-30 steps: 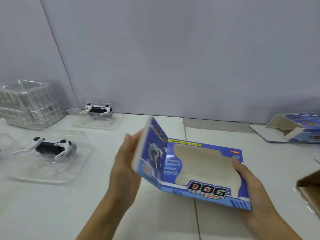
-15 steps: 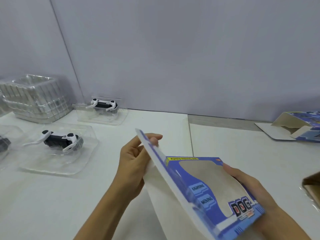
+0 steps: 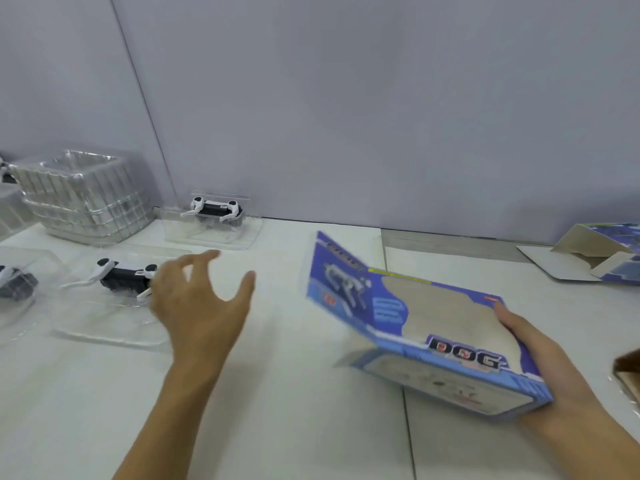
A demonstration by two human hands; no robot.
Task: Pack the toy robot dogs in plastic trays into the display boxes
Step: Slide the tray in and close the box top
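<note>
Blue cardboard display box (image 3: 408, 327) with cut-out window held tilted above white bench (image 3: 294, 393) (print blurred), gripped by right hand (image 3: 540, 368). Left hand (image 3: 197, 306), fingers (image 3: 204, 259) spread apart, poised left of box, beside black-and-white toy robot dog (image 3: 124, 277) in clear plastic tray (image 3: 104, 327).

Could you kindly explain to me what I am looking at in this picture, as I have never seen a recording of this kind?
There is no machine here: the picture comes from a wide-angle camera worn on a person's head, looking forward and down at their two bare hands over a white table. The right hand holds a blue display box marked DOG, with a window in its front. The left hand is open, fingers spread, in front of a toy robot dog that lies in a clear plastic tray. A second dog in a tray stands near the wall, beside a stack of empty trays. Another blue box lies at the far right.
</note>
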